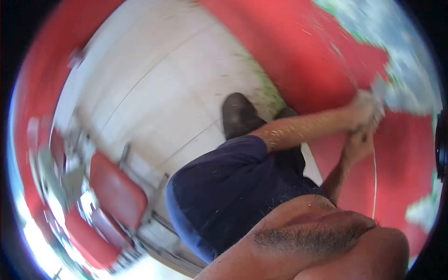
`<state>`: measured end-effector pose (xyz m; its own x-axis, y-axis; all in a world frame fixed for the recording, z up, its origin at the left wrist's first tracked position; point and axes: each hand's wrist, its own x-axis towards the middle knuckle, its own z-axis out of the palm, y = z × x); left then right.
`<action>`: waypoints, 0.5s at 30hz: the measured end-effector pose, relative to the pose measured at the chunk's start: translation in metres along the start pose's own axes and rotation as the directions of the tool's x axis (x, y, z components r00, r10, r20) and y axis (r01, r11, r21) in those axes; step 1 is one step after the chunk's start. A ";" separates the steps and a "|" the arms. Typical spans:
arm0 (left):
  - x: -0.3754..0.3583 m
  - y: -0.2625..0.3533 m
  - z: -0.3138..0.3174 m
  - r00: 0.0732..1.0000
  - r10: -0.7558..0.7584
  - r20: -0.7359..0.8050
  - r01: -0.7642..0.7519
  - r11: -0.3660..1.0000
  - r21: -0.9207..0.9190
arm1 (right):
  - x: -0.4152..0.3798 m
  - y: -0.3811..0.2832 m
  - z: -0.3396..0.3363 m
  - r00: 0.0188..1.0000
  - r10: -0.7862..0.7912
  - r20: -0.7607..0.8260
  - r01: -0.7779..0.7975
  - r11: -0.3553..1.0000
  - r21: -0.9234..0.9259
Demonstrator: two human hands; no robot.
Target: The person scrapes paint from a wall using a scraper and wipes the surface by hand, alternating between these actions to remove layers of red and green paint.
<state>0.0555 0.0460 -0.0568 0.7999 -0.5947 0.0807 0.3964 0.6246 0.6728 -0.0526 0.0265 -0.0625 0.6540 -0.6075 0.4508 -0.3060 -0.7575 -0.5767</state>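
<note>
My left hand (365,112) is at the right of the head view, blurred by motion, in front of a red surface. Its fingers are closed around something pale grey (380,91) that is too smeared to name. Just below and touching it, my right hand (358,147) is also closed, fingers curled together. From the right hand a thin pale cord (374,182) runs down across the red surface. Where the two hands meet, the fingers and whatever lies between them are hard to make out.
The red surface (298,51) has ragged whitish-blue patches (410,70) at its edge. Red-seated chairs (116,189) stand at the left on a light tiled floor (163,79). My dark shoe (239,114) is on that floor, close to some green (270,93).
</note>
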 end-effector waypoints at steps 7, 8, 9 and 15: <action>0.000 0.015 -0.033 0.998 0.047 0.052 -0.046 0.998 -0.036 | 0.015 0.018 0.056 0.915 -0.378 -0.139 0.391 0.916 0.091; 0.003 0.016 -0.035 0.998 0.050 0.043 -0.049 0.998 -0.032 | 0.015 0.014 0.059 0.940 -0.309 -0.145 0.333 0.926 0.180; 0.005 0.012 -0.034 0.998 0.038 0.042 -0.036 0.999 -0.036 | 0.011 0.008 0.059 0.962 -0.231 -0.144 0.261 0.932 0.253; 0.010 -0.006 -0.026 0.997 0.021 0.068 -0.009 0.985 -0.174 | 0.014 0.024 0.049 0.986 -0.144 -0.085 0.164 0.931 0.326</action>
<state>0.0733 0.0498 -0.0789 0.7756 -0.6145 0.1443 0.4618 0.7083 0.5339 -0.0173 0.0116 -0.1033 0.6303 -0.5104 0.5850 0.0475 -0.7267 -0.6853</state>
